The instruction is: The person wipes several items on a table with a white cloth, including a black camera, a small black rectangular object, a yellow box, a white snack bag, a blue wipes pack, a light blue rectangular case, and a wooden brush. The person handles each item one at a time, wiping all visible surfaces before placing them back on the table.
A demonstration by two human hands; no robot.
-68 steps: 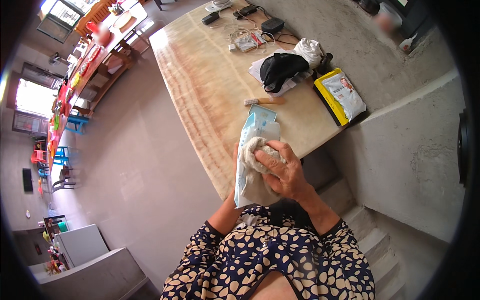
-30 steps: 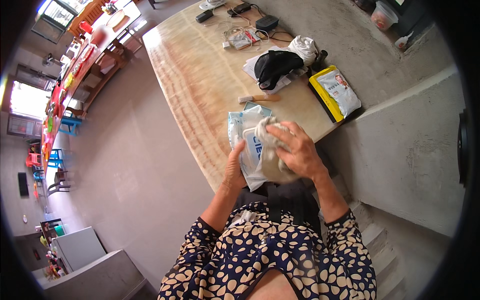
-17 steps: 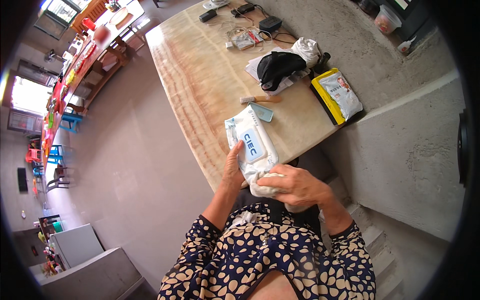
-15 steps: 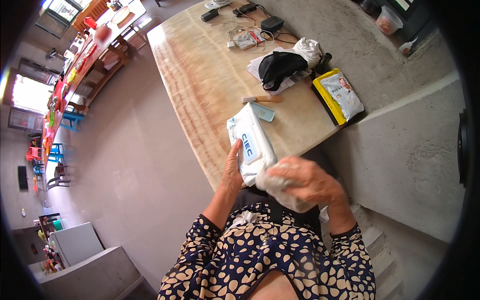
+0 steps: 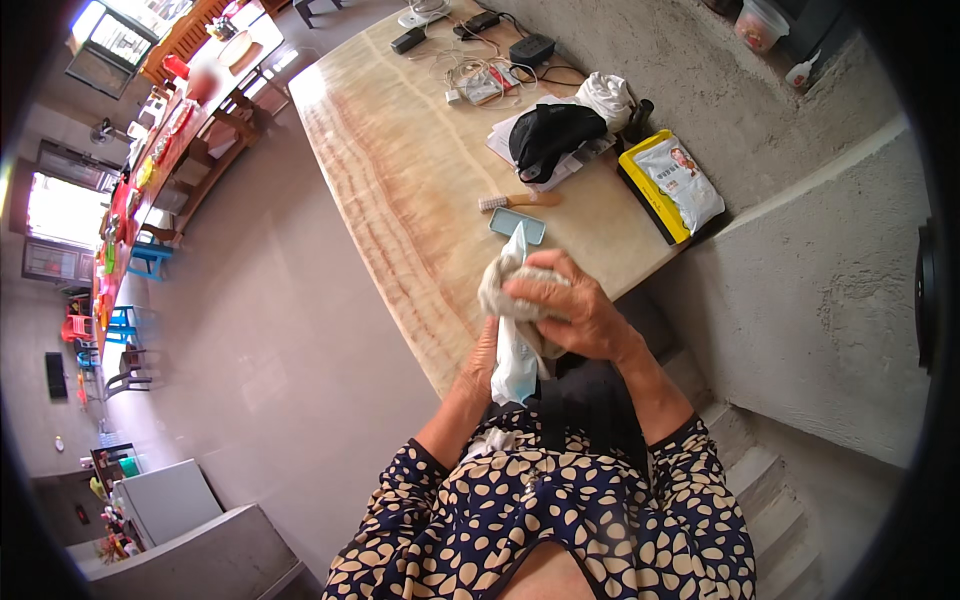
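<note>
In my left hand (image 5: 483, 362) is a white and pale-blue soft pack of wet wipes (image 5: 513, 370), turned so that a narrow side faces up. The left fingers are mostly hidden behind it. My right hand (image 5: 580, 305) is closed round a bunched off-white cloth (image 5: 500, 290) and presses it against the pack's upper part. Both are held over the near corner of the marbled table (image 5: 400, 200). Just beyond the pack lie a shallow pale-blue rectangular case (image 5: 518, 226) and a wooden-handled brush (image 5: 520, 201).
A black cap-like cloth item (image 5: 555, 140) rests on papers, beside a white cloth bundle (image 5: 606, 98). To the right stands a yellow and black box (image 5: 645, 190) with a white pouch (image 5: 680, 180) on it. Tangled cables and chargers (image 5: 485, 75) lie at the far end. A concrete wall (image 5: 800, 270) borders the right.
The pack has been turned from its lidded face onto its edge. My right hand with the cloth has moved up and left onto the pack.
</note>
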